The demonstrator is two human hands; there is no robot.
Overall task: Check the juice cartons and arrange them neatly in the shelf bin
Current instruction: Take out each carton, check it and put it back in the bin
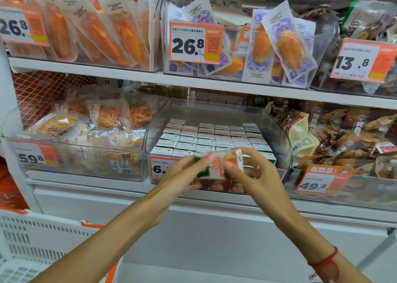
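Both hands, left hand [184,171] and right hand [253,171], grip one juice carton [219,164] lying sideways, long axis left-right. It hangs at the bin [277,132] near edge, above the packed cartons [206,139].

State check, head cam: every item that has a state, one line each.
Held carton: on its side, lifted in front of the bin, gripped at both ends.
Left hand: grips the carton's left end.
Right hand: pinches the carton's right end.
Binned cartons: upright, in tidy rows.
Bin: open-topped, clear, rear part bare.
Red wristband: on right wrist.
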